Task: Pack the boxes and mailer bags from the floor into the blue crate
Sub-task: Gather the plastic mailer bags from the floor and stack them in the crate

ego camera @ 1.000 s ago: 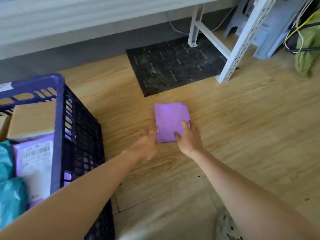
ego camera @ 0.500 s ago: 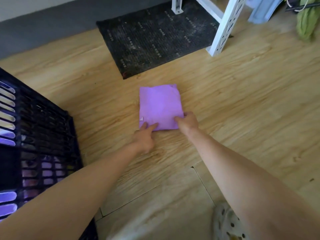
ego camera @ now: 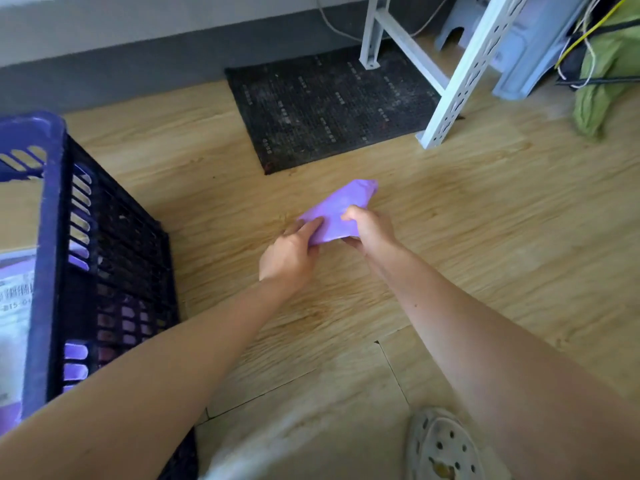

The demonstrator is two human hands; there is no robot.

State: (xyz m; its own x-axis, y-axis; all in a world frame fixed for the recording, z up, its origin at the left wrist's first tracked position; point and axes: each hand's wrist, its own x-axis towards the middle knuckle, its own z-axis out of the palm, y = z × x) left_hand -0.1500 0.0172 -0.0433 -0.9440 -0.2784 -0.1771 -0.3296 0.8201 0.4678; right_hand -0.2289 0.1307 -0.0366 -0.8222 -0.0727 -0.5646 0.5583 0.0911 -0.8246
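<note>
– So, where is the purple mailer bag (ego camera: pixel 341 209)?
– Just above the centre of the frame, over the wooden floor (ego camera: pixel 502 244) and well to the right of the blue crate (ego camera: pixel 52 202), which stands at the left edge. The bag's near edge is raised. I cannot tell whether the far end touches the boards.
– And the hands?
– Both hold it. The left hand (ego camera: pixel 289 252) pinches the near left corner, with one digit on top and the rest curled beneath. The right hand (ego camera: pixel 369 228) is curled round the near right edge.
– How will it handle, do you think?
– Light and soft, I judge. It bends between the two grips and droops toward the far end, so whatever is inside is limp or thin. The film looks smooth and is likely a little slippery.
– Where should one take hold, then?
– The edge works, but a pinch on slick film may slide. A palm under the middle would carry it more surely, and one hand is probably enough.
– Is it fragile?
– Nothing suggests so, though the contents are hidden.
– Is there room in the crate?
– A labelled parcel (ego camera: pixel 15 306) lies inside at the lower left. The bag is flat and should slip in on top of it or beside it.
</note>
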